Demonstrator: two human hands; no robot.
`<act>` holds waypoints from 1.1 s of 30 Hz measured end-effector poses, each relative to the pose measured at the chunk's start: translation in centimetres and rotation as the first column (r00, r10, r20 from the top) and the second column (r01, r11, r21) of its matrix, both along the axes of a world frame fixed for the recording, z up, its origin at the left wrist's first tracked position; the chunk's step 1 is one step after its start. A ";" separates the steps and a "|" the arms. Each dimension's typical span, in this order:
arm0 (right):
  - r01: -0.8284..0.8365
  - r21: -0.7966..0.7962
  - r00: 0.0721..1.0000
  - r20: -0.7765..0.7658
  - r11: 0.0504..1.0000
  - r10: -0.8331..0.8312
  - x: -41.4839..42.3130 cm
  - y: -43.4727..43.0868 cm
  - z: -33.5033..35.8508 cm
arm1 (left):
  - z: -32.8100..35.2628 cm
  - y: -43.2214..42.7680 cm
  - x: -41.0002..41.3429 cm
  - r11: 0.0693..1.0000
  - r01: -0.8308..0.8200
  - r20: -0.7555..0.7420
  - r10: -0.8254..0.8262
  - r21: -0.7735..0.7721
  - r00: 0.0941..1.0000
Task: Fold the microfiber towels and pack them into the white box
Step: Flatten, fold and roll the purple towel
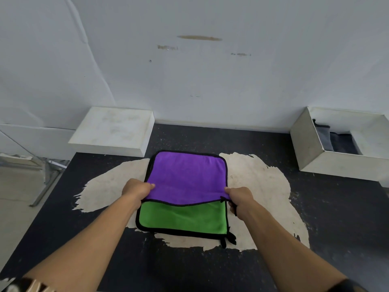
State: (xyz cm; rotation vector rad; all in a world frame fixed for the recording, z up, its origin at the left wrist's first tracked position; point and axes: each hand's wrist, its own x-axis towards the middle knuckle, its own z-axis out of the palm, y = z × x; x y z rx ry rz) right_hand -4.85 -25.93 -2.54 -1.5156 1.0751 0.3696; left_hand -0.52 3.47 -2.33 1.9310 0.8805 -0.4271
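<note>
Left hand (137, 189) and right hand (240, 198) pinch the towel's (185, 178) folded purple edge mid-frame; bare table (315, 218) lies all around it.

Both bare forearms reach forward, side by side. The left hand (137, 189) and right hand (240, 198) are each closed in a pinch, knuckles up.

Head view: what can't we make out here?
- Open box, right: contents mostly hidden by its near wall and cut off at the frame edge; only dark folded cloth shows, count unclear.
- Left hand and right hand: fingertips tucked under the towel, so each grip is partly hidden.
- Left box: only its outside shows.
</note>
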 end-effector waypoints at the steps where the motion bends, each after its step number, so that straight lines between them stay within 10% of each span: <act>1: -0.010 0.000 1.000 -0.006 1.000 0.010 0.0 0.0 0.0 | -0.3 0.2 0.1 1.000 0.015 -0.025 -0.015 -0.001 1.000; 18: 0.103 0.113 0.995 -0.033 0.988 -0.099 1.3 0.8 0.7 | 2.1 -1.5 0.6 0.953 0.179 0.081 -0.204 0.243 0.976; 33: 0.036 0.110 0.998 -0.056 0.993 -0.030 1.1 -0.2 1.6 | 1.4 -1.0 1.6 0.964 0.234 0.179 -0.255 0.126 0.950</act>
